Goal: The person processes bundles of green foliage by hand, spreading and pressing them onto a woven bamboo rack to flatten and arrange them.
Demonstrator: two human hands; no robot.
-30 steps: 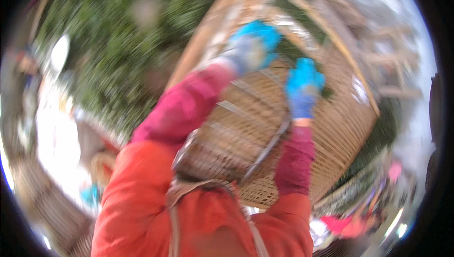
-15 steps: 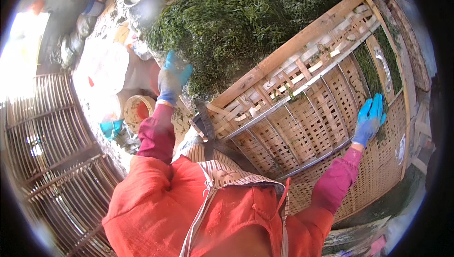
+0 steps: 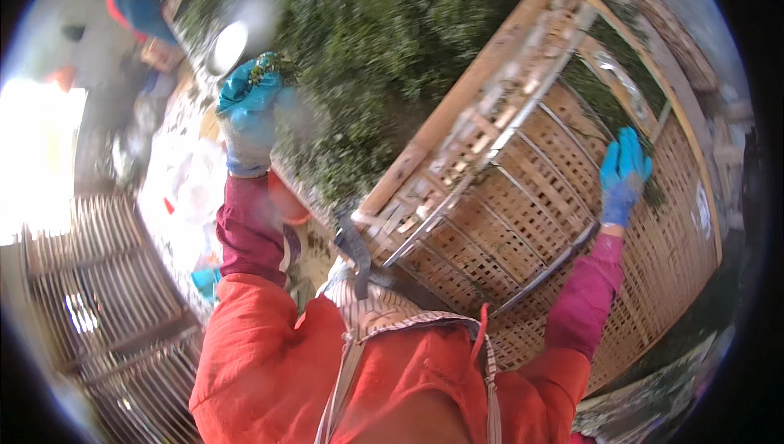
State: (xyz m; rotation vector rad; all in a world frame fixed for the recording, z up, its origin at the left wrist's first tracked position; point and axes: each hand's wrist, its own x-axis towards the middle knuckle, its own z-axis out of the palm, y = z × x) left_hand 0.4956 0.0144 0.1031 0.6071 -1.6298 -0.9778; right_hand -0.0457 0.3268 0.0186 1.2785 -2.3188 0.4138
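My left hand [image 3: 247, 113], in a blue-coated glove, is raised at the left side of a broad heap of green leafy strands [image 3: 376, 52]. Its fingers curl round a small clump of the green strands [image 3: 263, 71], partly hidden by the glove. My right hand [image 3: 624, 173], gloved the same way, lies flat on a woven bamboo tray [image 3: 523, 224] with a wooden frame, fingers stretched out. The tray stands tilted beside the heap, and bits of green cling to its weave.
A round white-topped container [image 3: 227, 48] stands beyond my left hand. Dark slatted racks [image 3: 114, 281] fill the lower left. A metal handle [image 3: 621, 77] sits on the tray's frame. At upper left, a person in blue and red [image 3: 135, 7] shows in part.
My left hand has gone from spread to closed, with green strands in it, and has moved left. The view has shifted and the tray appears more steeply slanted. My right hand stays on the tray.
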